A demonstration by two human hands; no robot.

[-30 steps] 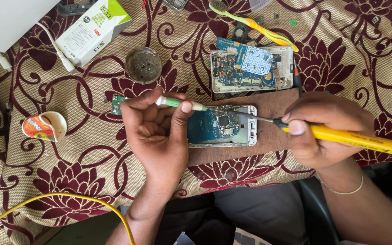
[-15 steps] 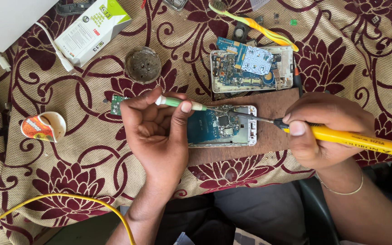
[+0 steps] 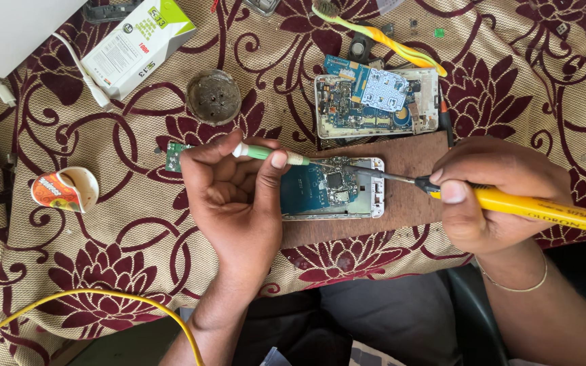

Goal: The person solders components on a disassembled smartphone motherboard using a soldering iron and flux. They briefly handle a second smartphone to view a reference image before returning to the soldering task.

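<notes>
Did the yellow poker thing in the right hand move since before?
No. The yellow-handled soldering iron in the right hand keeps its tip at the same spot on the opened phone's circuit board, which rests on the brown wooden board.

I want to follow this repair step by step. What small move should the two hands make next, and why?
Probably ease the yellow soldering iron in the right hand slightly further left, since its tip seems to sit at the edge of the opened phone's board, where the green-handled tool in the left hand also points.
</notes>
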